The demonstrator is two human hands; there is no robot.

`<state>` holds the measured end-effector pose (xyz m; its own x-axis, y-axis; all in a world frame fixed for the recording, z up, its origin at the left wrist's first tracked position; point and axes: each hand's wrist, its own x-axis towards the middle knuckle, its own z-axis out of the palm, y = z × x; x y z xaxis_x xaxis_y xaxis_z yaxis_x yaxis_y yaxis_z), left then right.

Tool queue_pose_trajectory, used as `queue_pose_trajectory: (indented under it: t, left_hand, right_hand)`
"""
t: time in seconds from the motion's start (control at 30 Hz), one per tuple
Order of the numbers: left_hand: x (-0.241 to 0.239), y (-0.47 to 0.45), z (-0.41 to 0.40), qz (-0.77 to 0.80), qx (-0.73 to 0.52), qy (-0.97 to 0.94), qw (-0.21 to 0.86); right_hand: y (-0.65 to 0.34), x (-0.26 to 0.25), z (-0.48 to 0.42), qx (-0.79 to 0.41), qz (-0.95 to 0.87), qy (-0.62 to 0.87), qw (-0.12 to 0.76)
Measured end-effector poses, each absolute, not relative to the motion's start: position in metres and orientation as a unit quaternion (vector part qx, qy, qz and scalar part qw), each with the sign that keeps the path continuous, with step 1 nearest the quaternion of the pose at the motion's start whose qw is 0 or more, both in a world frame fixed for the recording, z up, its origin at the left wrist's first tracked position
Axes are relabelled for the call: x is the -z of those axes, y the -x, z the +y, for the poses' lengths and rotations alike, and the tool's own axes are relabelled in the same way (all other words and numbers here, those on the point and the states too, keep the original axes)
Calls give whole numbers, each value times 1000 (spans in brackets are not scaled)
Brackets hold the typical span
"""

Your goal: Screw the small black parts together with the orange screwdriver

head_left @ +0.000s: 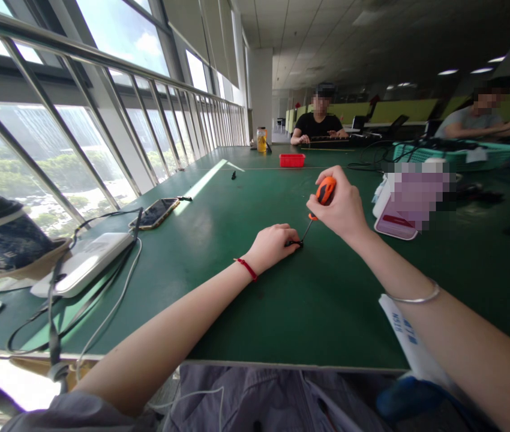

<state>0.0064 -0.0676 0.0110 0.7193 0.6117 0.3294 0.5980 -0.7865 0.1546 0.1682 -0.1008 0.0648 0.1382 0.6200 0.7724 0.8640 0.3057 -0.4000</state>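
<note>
In my right hand [341, 204] is an orange and black screwdriver [326, 190], its fingers wrapped round the handle. The thin metal shaft slants down to the left. Its tip meets a small black part [299, 243] on the green table [237, 312]. My left hand [273, 247] rests on the tabletop and pinches that part between thumb and fingers. Most of the part is covered by the fingers, so I cannot tell its exact kind.
Left are a phone [158, 213], a white power strip [88, 264] with cables and a paper cup [3, 234]. A red tray [291, 160] and a small black piece [233, 176] lie ahead. Right are a pink-screened phone [396, 225] and a teal basket [462, 157]. Two people sit beyond.
</note>
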Motion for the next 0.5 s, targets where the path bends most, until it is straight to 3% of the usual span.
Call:
queue_pose_trajectory:
  t: [0.2,0.5]
  left_hand:
    - [-11,-7,-68,323,-190,-927,21]
    - [-11,-6,-67,320,-191,-928,19]
  right_hand:
    - [-173,-72,-105,189,-646,608,421]
    - [-176,-78,-107,153,-650,586,459]
